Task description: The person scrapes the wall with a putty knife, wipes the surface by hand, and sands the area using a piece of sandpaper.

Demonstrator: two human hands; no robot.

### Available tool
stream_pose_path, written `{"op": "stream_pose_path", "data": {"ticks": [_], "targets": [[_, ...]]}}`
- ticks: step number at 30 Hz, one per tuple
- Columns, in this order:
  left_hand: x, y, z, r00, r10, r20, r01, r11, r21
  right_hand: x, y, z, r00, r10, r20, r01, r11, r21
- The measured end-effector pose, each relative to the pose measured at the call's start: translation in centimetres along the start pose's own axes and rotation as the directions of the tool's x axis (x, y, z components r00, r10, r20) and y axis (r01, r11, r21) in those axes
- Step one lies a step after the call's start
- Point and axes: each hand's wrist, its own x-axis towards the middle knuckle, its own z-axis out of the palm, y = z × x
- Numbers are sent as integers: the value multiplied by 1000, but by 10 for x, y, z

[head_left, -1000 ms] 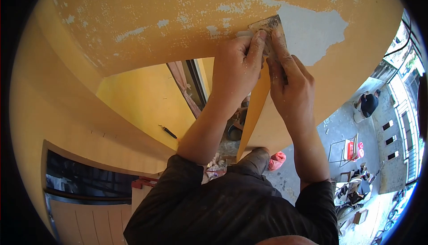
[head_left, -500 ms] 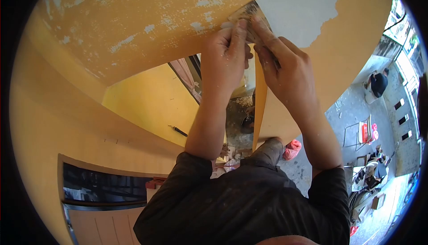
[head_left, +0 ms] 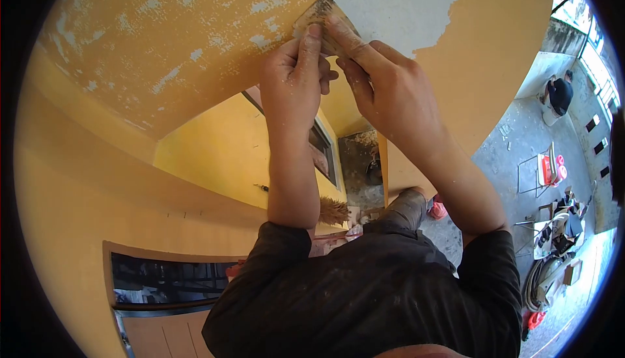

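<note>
A flat, thin scraper blade (head_left: 323, 14), smeared with dark and pale residue, lies against the yellow painted surface (head_left: 215, 58) overhead. My left hand (head_left: 291, 75) grips its lower left side, thumb pressed along the face and the other fingers curled. From the right, my right hand (head_left: 397, 94) also holds the blade, with its index finger stretched over the face. Just right of the blade is a large bare grey-white patch (head_left: 403, 6) with ragged edges. Small pale flecks cling to both hands. The blade's working edge is hard to make out.
Below stand a yellow wall edge (head_left: 400, 172) and a straw-like bristle bundle (head_left: 334, 211). A dark window (head_left: 169, 278) is at lower left. On the right floor are a folding chair (head_left: 543, 169), piled clutter (head_left: 553, 228) and a crouching person (head_left: 558, 94).
The view has shifted, so the hands and blade appear farther left. Both hands still hold the scraper beside the left edge of the bare patch.
</note>
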Motion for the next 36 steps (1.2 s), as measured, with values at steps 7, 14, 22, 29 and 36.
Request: {"op": "stream_pose_path", "data": {"ticks": [7, 14, 22, 29, 36], "targets": [[-6, 1, -5, 997, -62, 52, 59, 996, 65, 0, 8, -3, 996, -77, 44, 77, 997, -5], [-8, -4, -4, 998, -59, 25, 58, 997, 41, -6, 11, 0, 996, -87, 20, 87, 996, -10], [-10, 0, -5, 998, -55, 22, 54, 996, 66, -2, 8, -1, 994, -67, 84, 70, 997, -39], [-15, -3, -2, 996, -93, -10, 94, 994, 60, -8, 10, -1, 993, -33, 116, 33, 999, 9], [-12, -3, -7, 997, -81, 7, 80, 993, 91, -6, 12, 1, 989, -109, 95, 110, 994, 1]]}}
